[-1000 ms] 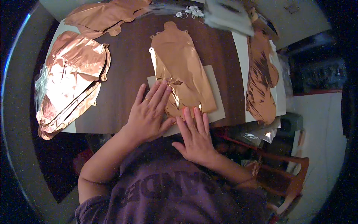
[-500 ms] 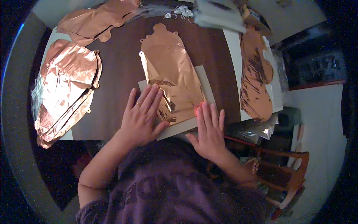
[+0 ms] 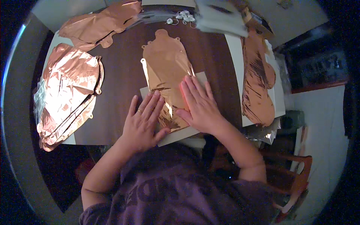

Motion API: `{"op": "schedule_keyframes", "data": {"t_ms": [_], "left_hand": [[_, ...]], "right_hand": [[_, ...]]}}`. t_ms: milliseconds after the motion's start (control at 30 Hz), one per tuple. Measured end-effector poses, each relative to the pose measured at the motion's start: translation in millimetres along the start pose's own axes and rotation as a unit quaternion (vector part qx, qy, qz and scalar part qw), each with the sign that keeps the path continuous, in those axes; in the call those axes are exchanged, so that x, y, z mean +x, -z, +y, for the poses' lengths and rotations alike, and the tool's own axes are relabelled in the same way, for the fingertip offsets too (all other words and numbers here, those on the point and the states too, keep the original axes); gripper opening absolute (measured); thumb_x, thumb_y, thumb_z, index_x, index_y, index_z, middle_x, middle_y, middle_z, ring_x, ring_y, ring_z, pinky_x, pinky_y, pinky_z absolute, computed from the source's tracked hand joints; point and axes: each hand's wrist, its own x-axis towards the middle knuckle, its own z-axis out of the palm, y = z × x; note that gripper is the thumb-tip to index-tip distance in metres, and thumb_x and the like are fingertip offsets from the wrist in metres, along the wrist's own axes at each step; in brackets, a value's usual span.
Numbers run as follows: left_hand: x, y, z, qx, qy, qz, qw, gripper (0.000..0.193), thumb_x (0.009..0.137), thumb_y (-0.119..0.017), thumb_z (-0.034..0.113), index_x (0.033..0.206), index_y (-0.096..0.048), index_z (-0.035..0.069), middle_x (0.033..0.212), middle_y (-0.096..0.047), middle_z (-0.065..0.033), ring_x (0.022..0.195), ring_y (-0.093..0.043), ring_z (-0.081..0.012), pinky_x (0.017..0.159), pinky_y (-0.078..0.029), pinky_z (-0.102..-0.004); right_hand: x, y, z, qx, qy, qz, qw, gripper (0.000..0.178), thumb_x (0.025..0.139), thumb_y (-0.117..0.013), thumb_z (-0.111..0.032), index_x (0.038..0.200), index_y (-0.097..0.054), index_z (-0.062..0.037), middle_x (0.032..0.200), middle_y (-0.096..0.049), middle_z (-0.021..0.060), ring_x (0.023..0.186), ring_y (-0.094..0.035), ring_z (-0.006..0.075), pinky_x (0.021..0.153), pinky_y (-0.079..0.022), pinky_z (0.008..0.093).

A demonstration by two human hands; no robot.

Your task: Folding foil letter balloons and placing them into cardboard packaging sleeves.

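A flat rose-gold foil balloon (image 3: 163,62) with small tabs along its edge lies in front of me, narrow end away. Its near part is folded over a grey cardboard sheet (image 3: 174,139). My left hand (image 3: 144,122) rests flat at the balloon's lower left edge, fingers stretched out and thumb apart. On the right side of the foil my right hand (image 3: 202,108) presses down with fingers extended, covering part of that edge. A red glow shows beside its index finger. Neither hand grips anything.
More rose-gold foil pieces lie at the left (image 3: 71,78), the far left (image 3: 101,26) and the right (image 3: 257,82) of the dark brown table (image 3: 123,56). Small white items with string (image 3: 184,15) and a clear plastic bag (image 3: 219,17) lie at the back. A wooden chair (image 3: 304,165) stands lower right.
My right hand has moved up and left from the near right corner onto the foil's right side. My left hand stays at the left edge.
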Motion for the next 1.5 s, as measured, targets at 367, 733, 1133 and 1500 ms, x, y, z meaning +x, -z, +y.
{"op": "schedule_keyframes", "data": {"t_ms": [367, 733, 1133, 1500], "left_hand": [[-1.2, 2.0, -4.3, -0.030, 0.014, 0.014, 0.999, 0.085, 0.086, -0.056, 0.050, 0.145, -0.028, -0.004, 0.151, -0.029, -0.0232, 0.142, -0.025, -0.0356, 0.115, -0.012, -0.0540], [22.4, -20.4, 7.2, 0.014, 0.002, 0.075, 0.997, 0.088, 0.085, -0.049, 0.061, 0.141, -0.036, -0.006, 0.150, -0.032, -0.0224, 0.141, -0.028, -0.0356, 0.112, -0.021, -0.0549], [-8.0, -4.9, 9.0, -0.011, -0.062, -0.034, 0.997, 0.092, 0.084, -0.049, 0.064, 0.145, -0.032, -0.001, 0.154, -0.025, -0.0205, 0.143, -0.023, -0.0337, 0.115, -0.017, -0.0520], [-21.9, 3.9, 10.8, -0.050, -0.097, -0.050, 0.993, 0.093, 0.083, -0.053, 0.063, 0.146, -0.029, 0.000, 0.153, -0.026, -0.0212, 0.144, -0.022, -0.0350, 0.115, -0.015, -0.0524]], "right_hand": [[0.3, -0.4, -0.3, -0.035, -0.027, 0.016, 0.999, 0.087, 0.088, -0.054, -0.052, 0.148, -0.021, 0.0024, 0.154, -0.018, 0.0249, 0.143, -0.018, 0.0400, 0.114, -0.009, 0.0569], [-3.6, -5.6, -7.8, -0.038, -0.059, 0.026, 0.997, 0.084, 0.090, -0.052, -0.049, 0.148, -0.021, 0.0033, 0.153, -0.019, 0.0275, 0.143, -0.018, 0.0421, 0.113, -0.011, 0.0594], [-83.3, -9.2, -48.6, 0.145, -0.142, 0.221, 0.954, 0.069, 0.086, -0.067, -0.030, 0.137, -0.036, 0.0051, 0.142, -0.034, 0.0312, 0.133, -0.033, 0.0467, 0.110, -0.026, 0.0534], [-128.1, -26.5, -30.6, 0.746, -0.377, -0.033, 0.549, 0.029, 0.087, -0.069, -0.024, 0.108, -0.067, -0.0031, 0.095, -0.069, 0.0038, 0.086, -0.065, 0.0133, 0.076, -0.051, 0.0287]]}}
